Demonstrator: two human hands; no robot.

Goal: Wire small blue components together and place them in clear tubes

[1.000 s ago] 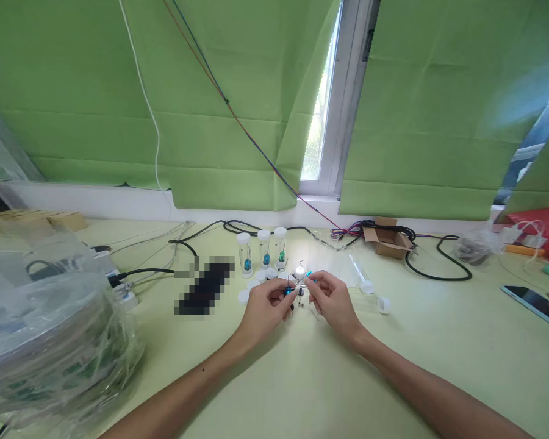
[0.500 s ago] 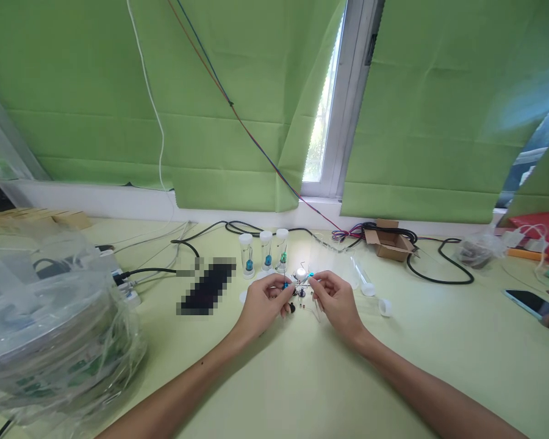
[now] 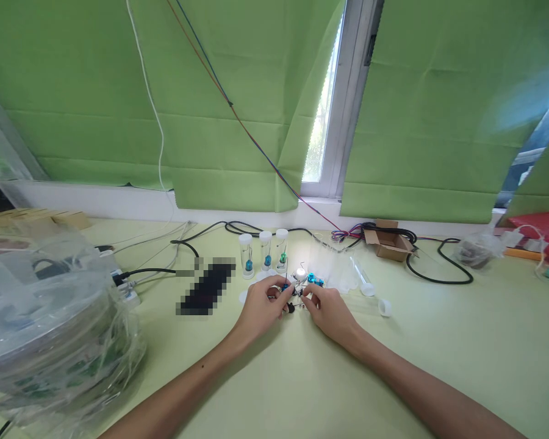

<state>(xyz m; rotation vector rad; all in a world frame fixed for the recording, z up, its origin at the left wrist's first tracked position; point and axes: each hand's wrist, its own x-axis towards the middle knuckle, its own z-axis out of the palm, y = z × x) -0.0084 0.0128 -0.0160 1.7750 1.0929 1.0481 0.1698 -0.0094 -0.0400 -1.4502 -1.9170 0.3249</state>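
Observation:
My left hand (image 3: pixel 264 306) is closed in a pinch around a small blue part (image 3: pixel 285 287) with a thin dark rod standing up from it. Close on its right, my right hand (image 3: pixel 332 311) has thumb and forefinger together at a small dark piece (image 3: pixel 301 291); whether it grips the piece is too small to tell. Shiny blue parts (image 3: pixel 315 279) lie just beyond the right fingers. A round white object (image 3: pixel 301 274) sits behind both hands. Below the left fingertips is a small black knob-like piece (image 3: pixel 291 308), among tiny loose bits.
Three clear capped tubes (image 3: pixel 266 251) with blue or green parts stand behind my left hand. An empty clear tube (image 3: pixel 362 277) and a white cap (image 3: pixel 385 307) lie right. A small cardboard box (image 3: pixel 390 244), black cables (image 3: pixel 439 280) and a plastic-wrapped spool (image 3: pixel 59 341) surround the area.
My right hand has let go of a blue part, which now lies on the table, and has moved slightly left and down. The phone at the right edge has gone from view.

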